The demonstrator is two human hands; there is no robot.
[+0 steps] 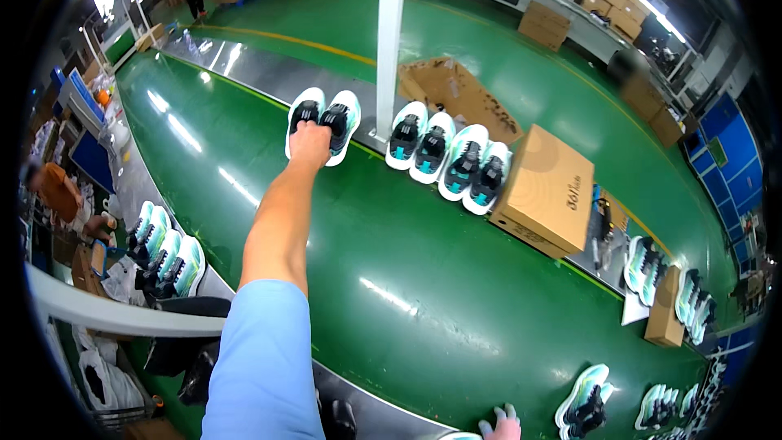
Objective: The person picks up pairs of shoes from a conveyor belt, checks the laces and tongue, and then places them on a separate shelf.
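Note:
My left arm, in a light blue sleeve, stretches across the green belt to its far edge. There my left hand (pixel 310 144) is closed on a pair of white sneakers (pixel 346 118) with black uppers, gripping them near their tongues. At the bottom edge my right hand (pixel 502 425) shows only in part, its fingers apart and their tips greyish. Beside it, the edge of a white shoe (pixel 461 436) peeks into view; whether they touch I cannot tell. Right of the post, several matching sneakers (pixel 441 147) stand in a row along the far edge, against a brown shoebox (pixel 547 191).
A white post (pixel 391 41) rises at the belt's far edge, with an open carton (pixel 456 94) behind it. More sneakers stand on the belt (pixel 366 253) at lower right (pixel 584 403) and along the left edge (pixel 167 253). A curved white rail (pixel 122 318) crosses at lower left. People are in the background.

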